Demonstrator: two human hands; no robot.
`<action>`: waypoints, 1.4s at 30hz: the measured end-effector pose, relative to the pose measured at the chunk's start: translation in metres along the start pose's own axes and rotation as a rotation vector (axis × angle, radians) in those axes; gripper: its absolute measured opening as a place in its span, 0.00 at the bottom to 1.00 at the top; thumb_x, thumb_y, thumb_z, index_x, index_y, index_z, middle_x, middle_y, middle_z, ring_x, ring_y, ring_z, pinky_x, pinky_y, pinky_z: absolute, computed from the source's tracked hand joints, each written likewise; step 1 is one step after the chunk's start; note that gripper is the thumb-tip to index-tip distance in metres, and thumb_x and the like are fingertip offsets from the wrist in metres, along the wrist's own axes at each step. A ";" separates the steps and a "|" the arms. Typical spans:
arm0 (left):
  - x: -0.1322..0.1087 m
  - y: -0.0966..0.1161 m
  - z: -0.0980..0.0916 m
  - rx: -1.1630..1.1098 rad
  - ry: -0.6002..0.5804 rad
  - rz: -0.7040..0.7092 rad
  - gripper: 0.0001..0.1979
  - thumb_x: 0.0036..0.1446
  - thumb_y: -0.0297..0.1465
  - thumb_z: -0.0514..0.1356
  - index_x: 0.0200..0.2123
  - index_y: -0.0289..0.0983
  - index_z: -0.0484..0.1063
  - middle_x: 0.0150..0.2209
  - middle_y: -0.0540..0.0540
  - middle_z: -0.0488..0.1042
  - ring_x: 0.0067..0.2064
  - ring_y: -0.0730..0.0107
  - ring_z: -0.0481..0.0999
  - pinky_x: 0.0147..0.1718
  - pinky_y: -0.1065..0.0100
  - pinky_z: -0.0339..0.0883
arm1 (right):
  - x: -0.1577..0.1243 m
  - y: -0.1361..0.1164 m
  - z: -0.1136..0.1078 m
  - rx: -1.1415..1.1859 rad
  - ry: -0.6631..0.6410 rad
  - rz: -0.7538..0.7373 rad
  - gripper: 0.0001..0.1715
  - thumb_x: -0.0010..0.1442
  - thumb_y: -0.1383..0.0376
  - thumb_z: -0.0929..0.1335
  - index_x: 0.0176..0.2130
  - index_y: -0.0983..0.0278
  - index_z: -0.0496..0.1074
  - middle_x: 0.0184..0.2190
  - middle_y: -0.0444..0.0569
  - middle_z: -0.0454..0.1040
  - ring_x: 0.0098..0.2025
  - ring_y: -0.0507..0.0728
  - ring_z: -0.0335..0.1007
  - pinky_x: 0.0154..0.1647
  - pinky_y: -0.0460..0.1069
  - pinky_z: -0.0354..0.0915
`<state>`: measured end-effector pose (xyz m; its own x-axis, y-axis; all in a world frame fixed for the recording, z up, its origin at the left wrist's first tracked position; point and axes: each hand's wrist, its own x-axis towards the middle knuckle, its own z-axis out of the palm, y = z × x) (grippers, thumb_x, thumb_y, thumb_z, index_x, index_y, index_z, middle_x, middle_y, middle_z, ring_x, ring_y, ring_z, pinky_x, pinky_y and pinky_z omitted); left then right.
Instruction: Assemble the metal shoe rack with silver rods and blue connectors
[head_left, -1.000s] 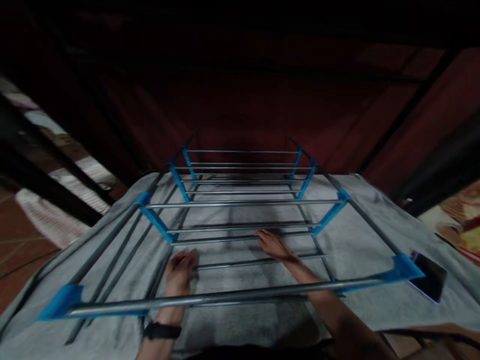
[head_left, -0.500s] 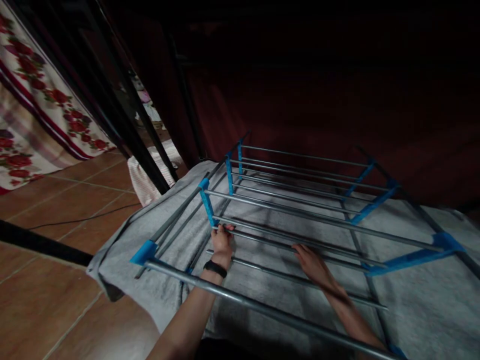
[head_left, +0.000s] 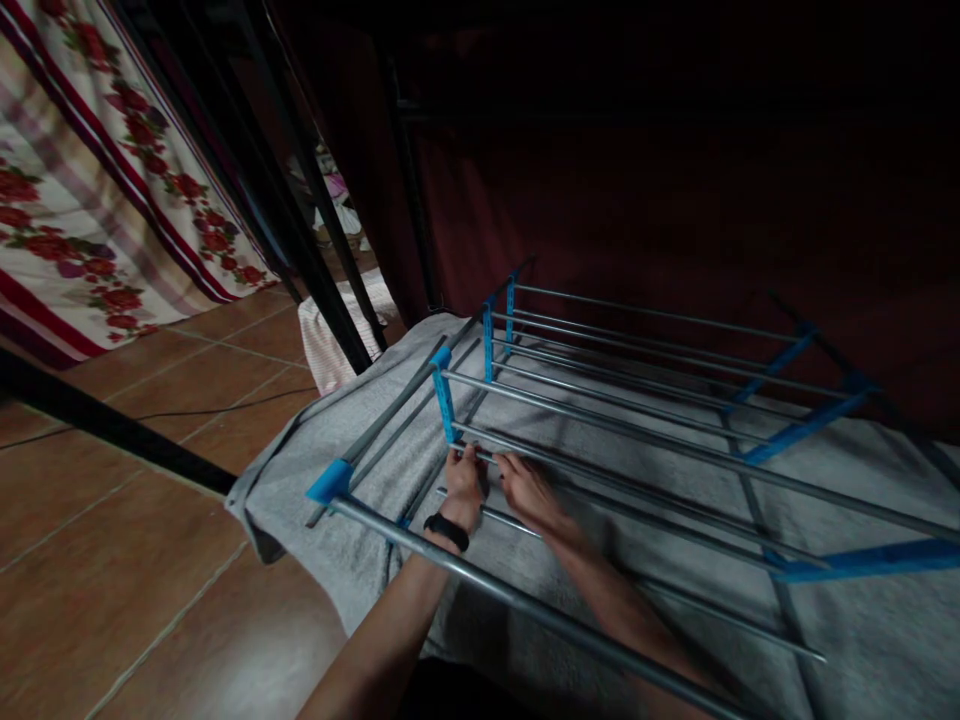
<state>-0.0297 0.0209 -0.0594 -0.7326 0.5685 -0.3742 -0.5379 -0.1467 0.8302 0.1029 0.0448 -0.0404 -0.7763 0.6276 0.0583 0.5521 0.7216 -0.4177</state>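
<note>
Fabric in dark red, mostly in shadow, fills the upper right of the frame. Below it, grey cloth covers a surface across the centre and lower right, with brown floor tiles at lower left. Standing on the cloth, from centre to right edge, is a rack of metal tubes joined by blue pieces. Floral cloth hangs at upper left. At the centre, the left hand has its fingers drawn in narrow about the left end of a thin tube; the right hand, just beside it, curls its fingers closely over the same tube. A loose rod lies nearer the bottom of the frame, passing beneath the right forearm. The left fingers sit at the foot of an upright blue bracket; they hide the tube's end, so I cannot tell whether it meets the bracket. Smallest is the black wristband on the left wrist.
</note>
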 end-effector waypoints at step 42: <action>0.088 0.114 -0.048 1.023 -0.996 0.511 0.18 0.61 0.47 0.58 0.39 0.36 0.71 0.34 0.45 0.76 0.39 0.62 0.73 0.43 0.61 0.71 | 0.082 -0.040 0.028 -0.107 -0.023 -0.059 0.18 0.70 0.62 0.60 0.57 0.60 0.65 0.48 0.53 0.77 0.44 0.61 0.78 0.41 0.52 0.71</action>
<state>-0.1754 0.0150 -0.0172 0.0527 0.9925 0.1099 0.4987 -0.1215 0.8582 0.0090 0.0590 -0.0449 -0.8142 0.5776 0.0586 0.5339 0.7846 -0.3151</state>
